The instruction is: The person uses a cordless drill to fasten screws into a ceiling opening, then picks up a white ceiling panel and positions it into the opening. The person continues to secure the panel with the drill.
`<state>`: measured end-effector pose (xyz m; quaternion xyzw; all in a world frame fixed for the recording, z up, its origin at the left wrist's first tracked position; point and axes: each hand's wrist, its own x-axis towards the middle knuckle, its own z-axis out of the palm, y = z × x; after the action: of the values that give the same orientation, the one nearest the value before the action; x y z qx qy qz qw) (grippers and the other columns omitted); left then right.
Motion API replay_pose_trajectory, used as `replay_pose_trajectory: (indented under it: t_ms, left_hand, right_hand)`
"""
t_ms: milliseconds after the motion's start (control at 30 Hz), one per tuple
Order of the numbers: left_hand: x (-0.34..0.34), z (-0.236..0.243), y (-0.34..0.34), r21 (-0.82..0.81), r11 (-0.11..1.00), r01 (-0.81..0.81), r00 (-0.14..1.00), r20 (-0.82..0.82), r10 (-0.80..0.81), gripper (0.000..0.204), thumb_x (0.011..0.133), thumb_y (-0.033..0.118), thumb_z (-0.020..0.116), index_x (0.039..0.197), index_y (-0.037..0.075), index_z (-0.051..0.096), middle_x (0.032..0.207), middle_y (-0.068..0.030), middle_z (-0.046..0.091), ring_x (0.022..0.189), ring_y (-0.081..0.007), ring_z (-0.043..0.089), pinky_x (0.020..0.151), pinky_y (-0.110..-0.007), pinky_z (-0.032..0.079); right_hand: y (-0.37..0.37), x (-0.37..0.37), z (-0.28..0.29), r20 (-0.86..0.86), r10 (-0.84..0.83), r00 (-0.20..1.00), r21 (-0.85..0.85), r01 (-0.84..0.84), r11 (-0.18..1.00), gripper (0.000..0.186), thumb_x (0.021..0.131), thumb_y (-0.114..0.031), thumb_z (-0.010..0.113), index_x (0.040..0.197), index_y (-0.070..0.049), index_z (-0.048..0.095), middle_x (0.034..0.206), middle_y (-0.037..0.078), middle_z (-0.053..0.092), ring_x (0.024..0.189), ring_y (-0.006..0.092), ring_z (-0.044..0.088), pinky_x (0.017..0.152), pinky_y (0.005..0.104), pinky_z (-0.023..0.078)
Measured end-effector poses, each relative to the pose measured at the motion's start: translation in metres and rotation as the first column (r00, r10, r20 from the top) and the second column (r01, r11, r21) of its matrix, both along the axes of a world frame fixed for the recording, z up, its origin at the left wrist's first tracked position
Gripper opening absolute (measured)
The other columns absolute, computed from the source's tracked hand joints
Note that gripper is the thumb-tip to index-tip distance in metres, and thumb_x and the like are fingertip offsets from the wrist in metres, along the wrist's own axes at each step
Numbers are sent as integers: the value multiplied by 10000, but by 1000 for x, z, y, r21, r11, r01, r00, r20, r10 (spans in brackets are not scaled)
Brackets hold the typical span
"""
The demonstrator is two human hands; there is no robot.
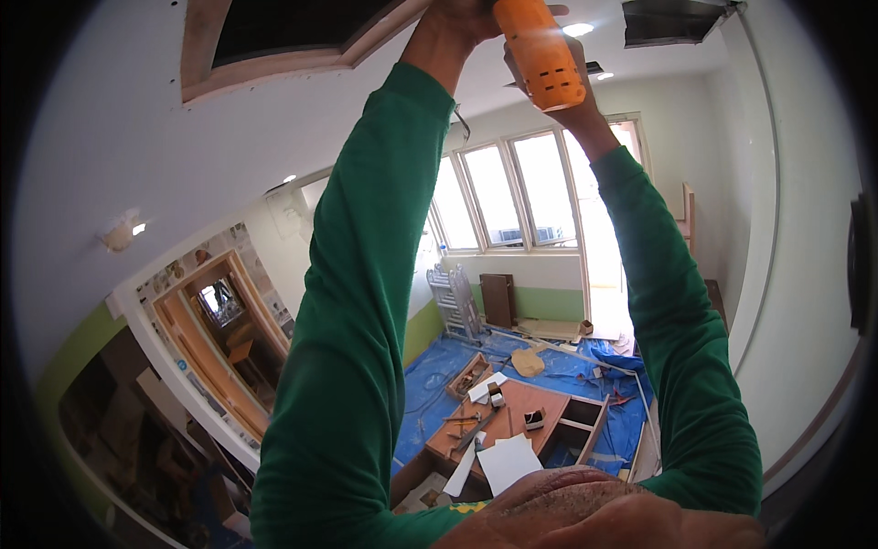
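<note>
Both my arms, in green sleeves, are raised toward the ceiling. My right hand [576,119] is closed around an orange cylindrical tool [540,50] with dark vent slots, held near the top of the view. My left hand [462,20] is beside the tool's upper end, partly cut off by the top edge; its fingers are mostly hidden, so I cannot tell what it holds. Just left of it is a wood-framed dark opening in the ceiling [361,53].
Below, a wooden cabinet carcass [503,412] holds white sheets and small tools, on blue plastic sheeting [412,393]. A folded aluminium ladder [455,297] leans near the windows [535,188]. A doorway [206,329] is at the left, a white wall [796,302] at the right.
</note>
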<state>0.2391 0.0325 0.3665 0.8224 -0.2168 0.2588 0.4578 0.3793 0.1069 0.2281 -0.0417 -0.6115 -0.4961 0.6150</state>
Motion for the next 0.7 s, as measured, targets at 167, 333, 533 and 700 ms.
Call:
replay_pose_trajectory:
  t_ms: [167,333,533,700]
  left_hand:
    - [-2,-10,-18,-74,969,-237,964,107,244,149,859,194,727,790,75,671,742,-90,650,825,-339,752,845,-591,641]
    - [-3,-11,-18,-93,975,-201,975,81,208,126,842,175,734,800,86,657,739,-98,640,788,-313,730,871,-595,632]
    - [-2,-14,-25,-107,976,-190,975,98,200,169,847,212,752,788,84,659,732,-94,634,808,-310,720,882,-612,624]
    - [-5,-23,-24,-57,983,-177,980,81,181,368,897,384,771,945,43,641,852,-138,659,895,-289,720,868,-537,639]
  right_hand:
    - [1,4,-1,-4,95,995,-194,-94,976,468,934,-116,774,1333,-59,538,1190,51,657,1060,173,672,911,314,564]
    - [-16,-8,-7,-19,127,992,-92,-129,987,397,928,-114,776,1267,-49,579,1111,56,677,952,185,684,805,331,568]
    - [-23,-21,0,-75,180,981,-34,-183,983,266,858,-58,796,1090,-29,669,940,79,708,776,229,715,696,298,580]
    - [-8,-16,-2,-170,-2,986,38,8,999,263,886,-91,806,1104,-35,670,970,80,712,800,219,711,698,305,573]
